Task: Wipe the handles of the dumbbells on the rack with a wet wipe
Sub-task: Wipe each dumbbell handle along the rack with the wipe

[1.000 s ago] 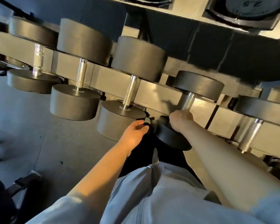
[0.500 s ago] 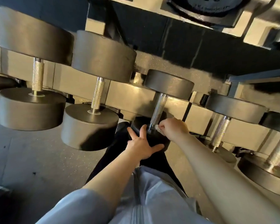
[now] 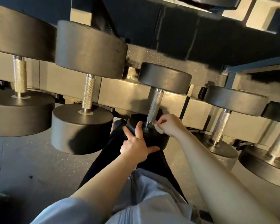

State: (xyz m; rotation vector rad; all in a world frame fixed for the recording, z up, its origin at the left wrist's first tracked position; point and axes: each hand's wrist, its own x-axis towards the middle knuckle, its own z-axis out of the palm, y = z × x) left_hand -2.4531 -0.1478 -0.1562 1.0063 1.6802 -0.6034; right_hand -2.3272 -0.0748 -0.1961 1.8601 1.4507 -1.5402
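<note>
While left hand (image 3: 136, 147) splays on dumbbell (image 3: 152, 135) | right hand (image 3: 170, 125) pinches wipe (image 3: 158, 127)

Gym, dumbbells (image 3: 90, 88) on rack (image 3: 113, 88)

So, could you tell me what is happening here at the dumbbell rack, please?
A person is cleaning dumbbells on a rack. Their right hand pinches a white wet wipe against the bottom of the knurled handle of one dumbbell. Their left hand rests with spread fingers on that dumbbell's near weight head, apparently steadying it. Other dumbbells sit in the rack on either side.
</note>
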